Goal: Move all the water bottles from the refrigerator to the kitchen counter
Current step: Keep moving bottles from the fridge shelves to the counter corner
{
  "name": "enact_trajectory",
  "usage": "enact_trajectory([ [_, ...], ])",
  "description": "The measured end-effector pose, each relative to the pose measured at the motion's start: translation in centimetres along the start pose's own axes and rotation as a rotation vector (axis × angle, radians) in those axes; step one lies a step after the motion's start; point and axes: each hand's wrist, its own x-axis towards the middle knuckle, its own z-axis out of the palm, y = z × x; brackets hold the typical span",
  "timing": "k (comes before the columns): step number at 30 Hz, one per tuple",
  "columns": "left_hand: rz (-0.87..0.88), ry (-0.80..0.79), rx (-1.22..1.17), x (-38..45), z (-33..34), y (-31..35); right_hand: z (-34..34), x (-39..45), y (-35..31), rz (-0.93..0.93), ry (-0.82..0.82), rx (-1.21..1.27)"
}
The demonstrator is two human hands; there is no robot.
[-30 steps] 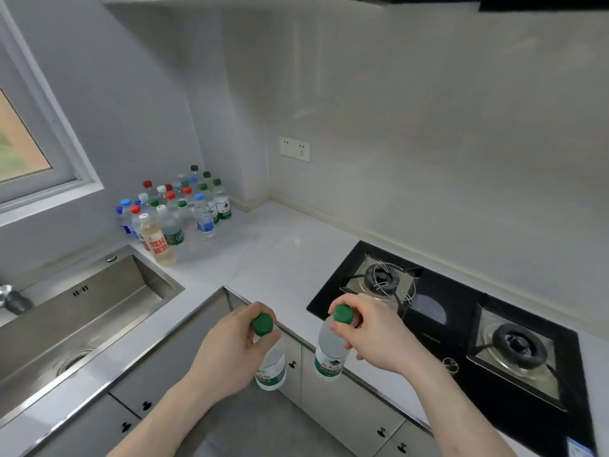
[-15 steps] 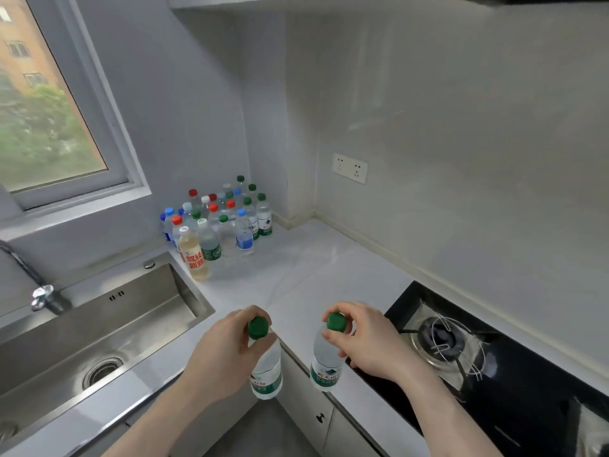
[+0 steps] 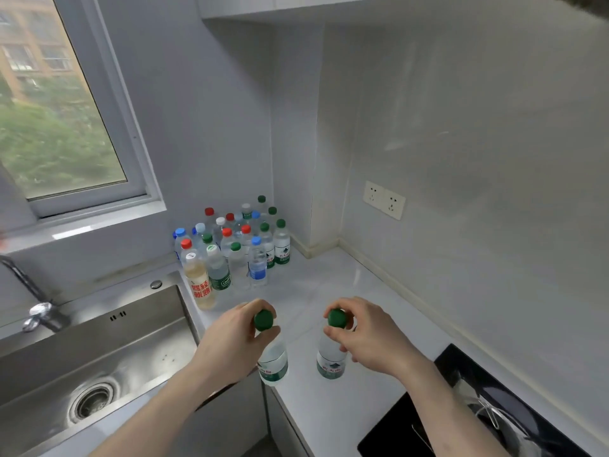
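Observation:
My left hand [image 3: 230, 341] grips the neck of a clear water bottle [image 3: 274, 362] with a green cap and green label. My right hand [image 3: 369, 334] pinches the green cap of a second, matching bottle [image 3: 331, 359]. Both bottles hang upright over the near part of the white kitchen counter [image 3: 333, 285]. A cluster of several bottles [image 3: 237, 245] with red, blue, green and white caps stands in the far corner of the counter. No refrigerator is in view.
A steel sink [image 3: 99, 351] with a tap [image 3: 39, 315] lies left of the counter. A black gas hob [image 3: 478, 413] fills the lower right. A window [image 3: 59, 127] is at the upper left, a wall socket [image 3: 384, 199] on the right wall.
Both hands carried their bottles forward from beyond the counter's front edge to above its surface. The view swung left, bringing the bottle cluster closer and pushing the hob to the edge.

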Motion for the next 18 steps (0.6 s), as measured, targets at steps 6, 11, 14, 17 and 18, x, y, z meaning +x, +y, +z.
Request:
enact_trajectory([
  [6,0.024,-0.017,0.048,6.0,0.0,-0.9,-0.7,5.4,0.0,0.012,0.003,0.027],
  [11,0.054,-0.062,0.091,11.2,0.4,-2.7,-0.2,9.7,0.5,0.046,0.018,0.021],
  [14,0.081,-0.091,0.11,14.5,0.4,-3.7,0.0,12.5,0.7,0.067,0.038,0.002],
  [17,0.109,-0.132,0.14,18.4,0.5,-5.3,0.6,15.8,0.6,0.094,0.057,-0.017],
  [18,0.118,-0.141,0.149,19.7,0.6,-5.8,0.7,16.8,0.5,0.099,0.062,-0.023],
])
